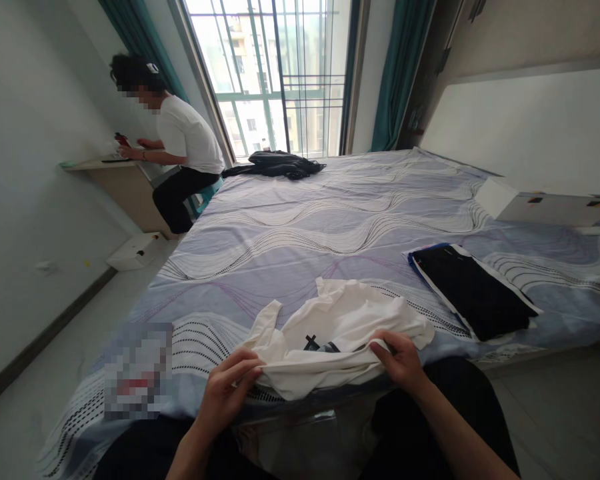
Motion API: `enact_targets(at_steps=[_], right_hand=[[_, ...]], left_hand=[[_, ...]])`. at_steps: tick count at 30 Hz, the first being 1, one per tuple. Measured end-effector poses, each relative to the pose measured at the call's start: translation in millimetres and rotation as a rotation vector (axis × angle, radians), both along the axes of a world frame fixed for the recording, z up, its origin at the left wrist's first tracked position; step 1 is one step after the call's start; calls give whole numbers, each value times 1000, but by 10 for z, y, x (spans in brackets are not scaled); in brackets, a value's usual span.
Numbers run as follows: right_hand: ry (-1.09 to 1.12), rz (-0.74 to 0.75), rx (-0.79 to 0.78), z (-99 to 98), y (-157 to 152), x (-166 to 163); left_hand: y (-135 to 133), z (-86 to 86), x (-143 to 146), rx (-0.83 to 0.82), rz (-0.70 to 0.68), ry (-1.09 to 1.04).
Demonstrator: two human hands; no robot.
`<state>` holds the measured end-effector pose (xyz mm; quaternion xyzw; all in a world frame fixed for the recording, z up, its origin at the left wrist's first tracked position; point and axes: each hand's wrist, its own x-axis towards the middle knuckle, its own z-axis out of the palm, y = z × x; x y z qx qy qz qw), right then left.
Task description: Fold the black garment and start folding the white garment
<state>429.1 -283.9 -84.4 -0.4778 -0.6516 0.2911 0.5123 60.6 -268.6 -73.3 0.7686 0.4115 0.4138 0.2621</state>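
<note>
A white T-shirt (350, 320) with a dark print lies rumpled at the near edge of the bed. My left hand (230, 387) pinches the near edge of its cloth at the left. At the right, my right hand (397, 360) grips the same edge between thumb and fingers. Between my hands that edge is stretched nearly straight, and some cloth hangs over the bed's side. To the right of the shirt lies a flat stack of folded clothes (473, 287), black on top with white and blue beneath.
The patterned bedsheet (290, 220) spreads ahead. Dark clothing (280, 165) lies at its far edge, and a white box (550, 203) stands at the right. A blurred item (139, 370) is at the near left. Another person (190, 133) sits at a desk (115, 180).
</note>
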Motion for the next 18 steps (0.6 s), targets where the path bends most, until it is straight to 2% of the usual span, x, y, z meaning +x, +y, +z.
enact_targets(at_steps=[2, 4, 5, 7, 9, 10, 11, 13, 16, 18], right_hand=[[2, 132, 38, 75, -76, 6], [33, 204, 30, 104, -168, -5], [49, 184, 16, 96, -210, -8], [56, 43, -29, 53, -269, 1], [18, -99, -84, 11, -289, 37], [-16, -113, -108, 6, -289, 61], [-67, -74, -132, 19, -286, 85], [-238, 104, -182, 99, -291, 125], [-605, 366, -261, 291, -347, 173], [-799, 438, -277, 392, -409, 222]], left_hand=[[-68, 54, -52, -41, -10, -108], [-120, 52, -107, -105, 41, -148], [-133, 32, -126, -132, 87, -124], [-127, -24, -139, -168, 171, -28], [-90, -70, -131, -179, 190, 43], [-67, -81, -128, -188, 180, 59], [-45, -83, -133, -207, 165, 77], [-17, -64, -173, -267, 104, 156], [-41, 6, -291, -379, -70, 348], [-102, 85, -355, -470, -196, 451]])
